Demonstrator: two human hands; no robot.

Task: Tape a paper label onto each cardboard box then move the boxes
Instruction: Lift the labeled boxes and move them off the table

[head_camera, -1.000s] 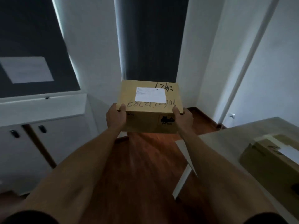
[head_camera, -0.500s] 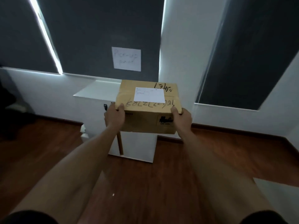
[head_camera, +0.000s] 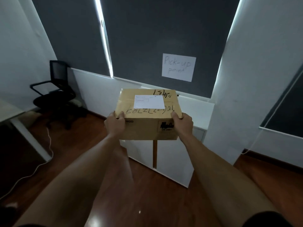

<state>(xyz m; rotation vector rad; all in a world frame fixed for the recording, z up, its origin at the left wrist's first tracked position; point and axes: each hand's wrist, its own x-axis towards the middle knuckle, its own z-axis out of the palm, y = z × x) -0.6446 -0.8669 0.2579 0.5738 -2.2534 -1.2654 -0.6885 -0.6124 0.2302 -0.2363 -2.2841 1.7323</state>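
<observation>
Brown cardboard, smooth and matte, is what we are holding: a rectangular cardboard box (head_camera: pixel 148 115) is staying in the air in front of us, above the near edge of a white cabinet (head_camera: pixel 195 110). Our left hand (head_camera: pixel 114 125) is gripping its near left corner, and our right hand (head_camera: pixel 182 124) is gripping its near right corner, thumbs curling over the top edge. A white paper label (head_camera: pixel 148 101), flat and rectangular, is lying on the top face, between black handwritten marks. A paper sign (head_camera: pixel 178 67) reading "Pick-up point" is hanging on the dark grey blind (head_camera: pixel 147 38) behind. A black mesh chair (head_camera: pixel 55 94) is standing at the left on the reddish wooden floor (head_camera: pixel 147 194).
</observation>
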